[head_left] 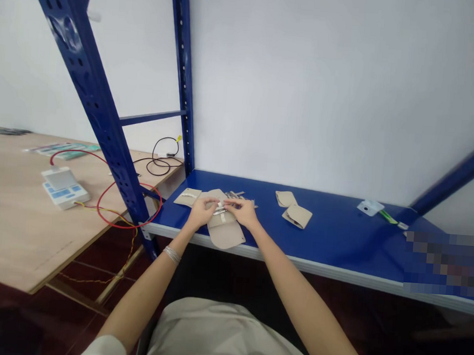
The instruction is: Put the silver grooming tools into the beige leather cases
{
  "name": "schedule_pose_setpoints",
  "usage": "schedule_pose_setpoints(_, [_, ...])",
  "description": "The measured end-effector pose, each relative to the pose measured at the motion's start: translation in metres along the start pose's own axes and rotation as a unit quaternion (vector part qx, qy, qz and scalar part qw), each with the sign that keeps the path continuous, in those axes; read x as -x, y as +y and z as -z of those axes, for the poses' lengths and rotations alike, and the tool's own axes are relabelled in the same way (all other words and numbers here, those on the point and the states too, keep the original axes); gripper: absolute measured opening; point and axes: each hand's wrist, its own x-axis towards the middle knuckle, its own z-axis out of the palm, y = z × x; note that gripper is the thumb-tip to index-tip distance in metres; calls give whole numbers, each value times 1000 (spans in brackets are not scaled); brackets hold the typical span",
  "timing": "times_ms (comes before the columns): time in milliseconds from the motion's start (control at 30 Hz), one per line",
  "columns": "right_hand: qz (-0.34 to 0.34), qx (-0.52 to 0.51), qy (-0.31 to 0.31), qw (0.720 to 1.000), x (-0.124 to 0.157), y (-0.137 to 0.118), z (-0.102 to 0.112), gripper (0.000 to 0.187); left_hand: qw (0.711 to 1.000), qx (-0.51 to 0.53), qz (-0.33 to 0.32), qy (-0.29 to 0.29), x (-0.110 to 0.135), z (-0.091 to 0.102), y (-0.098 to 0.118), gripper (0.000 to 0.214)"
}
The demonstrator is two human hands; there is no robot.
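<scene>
An unfolded beige case (pixel 225 236) with a rounded flap lies at the front edge of the blue shelf, a light strap and slim silvery pieces across its middle. Over its upper part, my left hand (pixel 202 213) and my right hand (pixel 240 211) meet, fingertips pinched on a small silvery-white piece (pixel 220 205); its exact kind is too small to tell. Behind my right hand is a loose heap of thin metal tools (pixel 234 194), partly hidden by the fingers. Beside my left hand lies another beige case (pixel 188 197) with a pale strip across it.
Two folded beige cases (pixel 297 216) lie on the blue shelf (pixel 330 233) to the right, with a white item (pixel 370 208) and a green-handled tool (pixel 388 217) beyond. Blue uprights (pixel 100 97) flank a wooden table (pixel 11 210) holding a white device (pixel 63 187) and a red cable (pixel 98 205).
</scene>
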Motion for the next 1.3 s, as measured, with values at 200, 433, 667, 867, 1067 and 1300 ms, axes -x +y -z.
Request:
schedule_pose_setpoints(200, [5,45,0,999,0,-2,-1,21,1000,-20,0,-23,1,4,6,29])
schedule_pose_setpoints(433, [-82,246,207,943,-1,-3,9,20,999,-7,40,-16,0,2,5,30])
schedule_pose_setpoints(667, [-128,365,141,912,4,-4,12,25,999,37,16,-28,-1,-3,1,31])
schedule_pose_setpoints(867, [-103,408,76,904,3,-1,7,27,999,35,0,-41,0,-3,-1,33])
schedule_pose_setpoints(1067, [-107,402,93,905,3,0,7,25,998,44,1,-41,0,-5,-2,33])
schedule_pose_setpoints(1300, [-89,410,92,903,3,3,5,22,998,47,-1,-39,0,-4,-2,34])
